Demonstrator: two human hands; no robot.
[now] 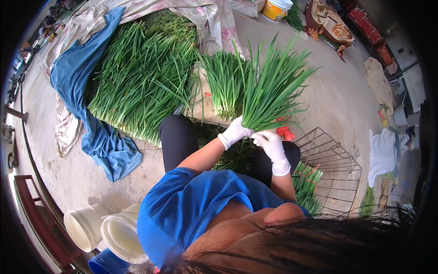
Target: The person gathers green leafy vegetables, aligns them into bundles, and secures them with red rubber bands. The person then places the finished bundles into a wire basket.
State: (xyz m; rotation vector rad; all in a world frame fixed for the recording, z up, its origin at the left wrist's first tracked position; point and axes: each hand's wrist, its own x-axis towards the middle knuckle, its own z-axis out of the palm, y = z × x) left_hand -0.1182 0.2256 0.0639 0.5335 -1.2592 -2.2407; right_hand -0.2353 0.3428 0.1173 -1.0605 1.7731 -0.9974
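Note:
My left hand, in a white glove, is closed around the pale lower ends of a fanned bunch of long green leaves, which look like Chinese chives. The leaf tips spread up and to the right. Close beside it, touching or nearly touching its fingertips, is my right hand, also white-gloved, with its fingers curled together. Whether the right fingers pinch a stalk is hidden. Just left of the held bunch, a smaller bundle of chives rests on a low tan surface. A large heap of chives lies further left.
Blue cloth and floral cloth border the heap. Right of my knee stands a wire basket, near chives bound with red ties. Red plastic lies beyond my right hand. White buckets sit at lower left.

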